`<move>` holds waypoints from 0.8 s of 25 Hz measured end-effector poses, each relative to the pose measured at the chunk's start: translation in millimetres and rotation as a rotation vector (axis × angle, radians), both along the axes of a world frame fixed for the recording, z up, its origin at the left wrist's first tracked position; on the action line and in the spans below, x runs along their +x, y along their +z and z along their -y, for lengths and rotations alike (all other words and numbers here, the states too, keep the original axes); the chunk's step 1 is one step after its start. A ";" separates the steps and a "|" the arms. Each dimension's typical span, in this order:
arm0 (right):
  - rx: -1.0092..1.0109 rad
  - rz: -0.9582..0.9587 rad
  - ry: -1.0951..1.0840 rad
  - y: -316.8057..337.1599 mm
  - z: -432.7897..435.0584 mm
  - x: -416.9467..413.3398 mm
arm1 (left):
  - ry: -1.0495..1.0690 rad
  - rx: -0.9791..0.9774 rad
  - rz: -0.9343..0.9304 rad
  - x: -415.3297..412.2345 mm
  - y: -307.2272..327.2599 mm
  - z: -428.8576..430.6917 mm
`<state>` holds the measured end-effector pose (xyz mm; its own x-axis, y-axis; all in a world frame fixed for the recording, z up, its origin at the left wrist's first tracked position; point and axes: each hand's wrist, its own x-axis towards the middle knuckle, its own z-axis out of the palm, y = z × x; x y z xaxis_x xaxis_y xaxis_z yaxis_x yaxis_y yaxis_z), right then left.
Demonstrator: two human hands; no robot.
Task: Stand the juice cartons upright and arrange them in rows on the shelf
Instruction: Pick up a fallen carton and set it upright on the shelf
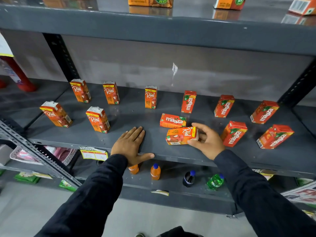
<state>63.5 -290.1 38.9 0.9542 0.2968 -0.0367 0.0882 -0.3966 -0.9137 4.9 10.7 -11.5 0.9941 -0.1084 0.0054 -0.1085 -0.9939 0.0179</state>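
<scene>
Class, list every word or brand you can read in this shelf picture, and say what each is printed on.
"Real": lying carton gripped by the right hand.
"maaza": lying carton behind it.
"SUPER MARKET": shelf-edge price tag; its prices are too blurred.
Small print on the cartons: unreadable.

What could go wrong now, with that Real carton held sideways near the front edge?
The Real carton is pinched only at one end by the right hand, so it may slip. Swinging it upright could knock the lying Maaza carton just behind. The left hand occupies the open spot on the shelf.
</scene>
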 end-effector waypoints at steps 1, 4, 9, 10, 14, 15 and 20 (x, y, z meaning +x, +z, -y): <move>0.093 0.007 -0.044 5.0 0.3 -1.1 | -0.004 0.000 0.001 -0.1 0.1 0.1; 0.312 0.001 -0.154 17.9 -1.7 -0.8 | -0.006 -0.005 0.009 -0.4 -0.4 0.7; 0.469 -0.193 -0.395 37.4 -8.1 -5.4 | 0.012 0.005 -0.010 -0.5 0.2 1.8; 0.482 -0.243 -0.428 39.7 -8.7 -6.1 | 0.014 0.005 -0.010 -0.7 0.3 2.2; 0.459 -0.381 -0.511 41.1 -9.1 -5.1 | 0.022 0.006 -0.013 -1.0 1.3 2.8; 0.460 -0.407 -0.517 39.3 -9.7 -4.5 | 0.023 0.006 -0.015 -0.9 1.6 3.0; 0.527 -0.506 -0.495 38.2 -11.5 -5.1 | 0.024 0.004 -0.022 -1.0 2.1 3.5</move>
